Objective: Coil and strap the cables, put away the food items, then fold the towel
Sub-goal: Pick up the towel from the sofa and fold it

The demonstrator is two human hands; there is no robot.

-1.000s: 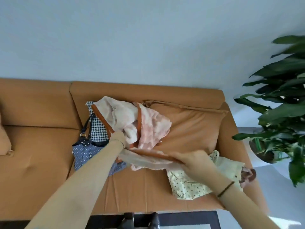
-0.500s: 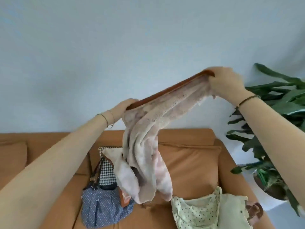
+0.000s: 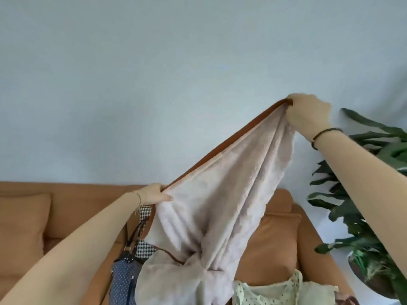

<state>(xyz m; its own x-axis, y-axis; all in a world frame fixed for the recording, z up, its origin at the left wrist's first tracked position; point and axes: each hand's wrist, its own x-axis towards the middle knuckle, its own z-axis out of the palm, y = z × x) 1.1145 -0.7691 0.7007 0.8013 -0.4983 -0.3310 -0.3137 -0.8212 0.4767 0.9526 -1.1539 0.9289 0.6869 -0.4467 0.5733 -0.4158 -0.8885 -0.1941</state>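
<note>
Towel (image 3: 220,205), pale pink-grey and fluffy with a brown trim (image 3: 220,155) along one edge, was held up in the air above the sofa (image 3: 66,192), stretched between two hands. The left hand (image 3: 154,194) pinched the lower end of the trim, with the thumb on the near side of the cloth, just above the backrest of the sofa. The right hand (image 3: 308,113) was closed around the other end of the same edge, which was bunched in the fist, high above the right part of the sofa. A dark bracelet (image 3: 323,133) was on this wrist.

The trim ran tight in a straight slanted line from the lower grip up to the higher one. Under this line the rest of the towel hung in long folds. Its lower part was twisted and gathered over the seat of the sofa; whether it touched the seat I could not tell.

On the seat, a blue dotted bag (image 3: 123,280) stood at the left of the hanging towel, partly hidden by it, with a black-and-white checked cloth (image 3: 145,249) just behind. A pale green dotted garment (image 3: 264,291) lay at the right. An orange cushion (image 3: 275,238) leaned on the backrest behind the towel. Behind the sofa was a pale blue wall (image 3: 154,84), and beside its right end stood a green plant (image 3: 363,216).
</note>
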